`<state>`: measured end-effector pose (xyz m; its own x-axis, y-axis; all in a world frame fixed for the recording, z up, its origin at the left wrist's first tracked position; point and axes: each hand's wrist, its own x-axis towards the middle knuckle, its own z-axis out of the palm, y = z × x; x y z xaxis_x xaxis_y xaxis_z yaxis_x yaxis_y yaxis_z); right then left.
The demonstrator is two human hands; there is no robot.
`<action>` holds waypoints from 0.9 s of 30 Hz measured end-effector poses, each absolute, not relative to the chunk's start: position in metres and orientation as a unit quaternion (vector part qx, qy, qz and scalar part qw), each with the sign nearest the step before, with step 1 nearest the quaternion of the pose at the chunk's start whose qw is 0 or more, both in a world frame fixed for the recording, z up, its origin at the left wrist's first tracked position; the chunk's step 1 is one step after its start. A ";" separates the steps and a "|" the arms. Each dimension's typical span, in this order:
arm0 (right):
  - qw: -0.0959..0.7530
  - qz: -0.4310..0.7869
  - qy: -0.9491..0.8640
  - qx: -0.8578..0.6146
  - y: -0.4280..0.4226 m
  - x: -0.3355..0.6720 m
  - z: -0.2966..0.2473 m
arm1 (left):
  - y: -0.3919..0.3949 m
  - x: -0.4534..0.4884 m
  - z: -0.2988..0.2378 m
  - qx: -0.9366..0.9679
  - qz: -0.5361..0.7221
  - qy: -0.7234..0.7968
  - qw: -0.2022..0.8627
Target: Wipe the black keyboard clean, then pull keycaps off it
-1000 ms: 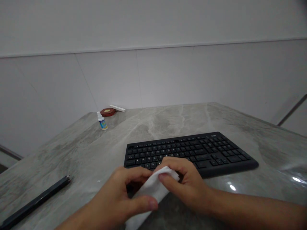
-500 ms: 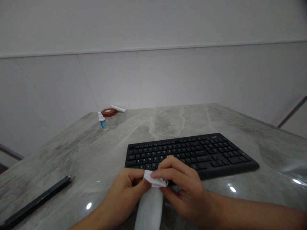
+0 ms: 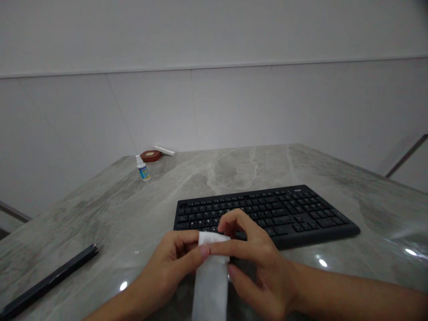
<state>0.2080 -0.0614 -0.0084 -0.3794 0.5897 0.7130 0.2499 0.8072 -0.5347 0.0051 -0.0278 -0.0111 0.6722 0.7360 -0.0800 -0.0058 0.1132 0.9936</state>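
The person's left hand [image 3: 172, 263] and right hand [image 3: 259, 263] meet low in the head view over a folded white cloth [image 3: 210, 278]; the left thumb and the right forefinger pinch its upper edge, and the strip hangs down between the wrists and out of the bottom of the frame. Just behind the hands a black keyboard [image 3: 267, 214] lies flat on the grey marbled table [image 3: 234, 167]; the right fingers curl above its near row of keys. At the far left corner stand a small white dropper bottle [image 3: 142, 168] and, near it, a red-brown round case [image 3: 150, 156]; a long black bar [image 3: 50, 281] lies at the near left edge.
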 end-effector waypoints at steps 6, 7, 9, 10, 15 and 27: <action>0.527 0.190 -0.758 -0.334 -0.058 0.205 -0.017 | -0.026 0.001 -0.012 0.686 0.301 0.316 0.582; 0.519 0.188 -0.757 -0.348 -0.057 0.205 -0.019 | -0.026 0.001 -0.011 0.703 0.305 0.312 0.561; 0.506 0.176 -0.766 -0.355 -0.057 0.204 -0.021 | -0.025 0.000 -0.010 0.737 0.310 0.305 0.517; 0.506 0.166 -0.769 -0.354 -0.056 0.204 -0.022 | -0.025 0.000 -0.010 0.751 0.311 0.303 0.498; 0.536 0.117 -0.763 -0.342 -0.054 0.204 -0.023 | -0.026 0.002 -0.013 0.683 0.332 0.340 0.554; 0.485 0.131 -0.822 -0.268 -0.055 0.213 -0.013 | -0.023 0.008 -0.012 0.588 0.326 0.312 0.671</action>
<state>0.2132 -0.0552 -0.0134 -0.3852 0.5674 0.7278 0.3138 0.8222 -0.4749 0.0078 -0.0232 -0.0118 0.5926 0.8047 -0.0350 -0.0711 0.0955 0.9929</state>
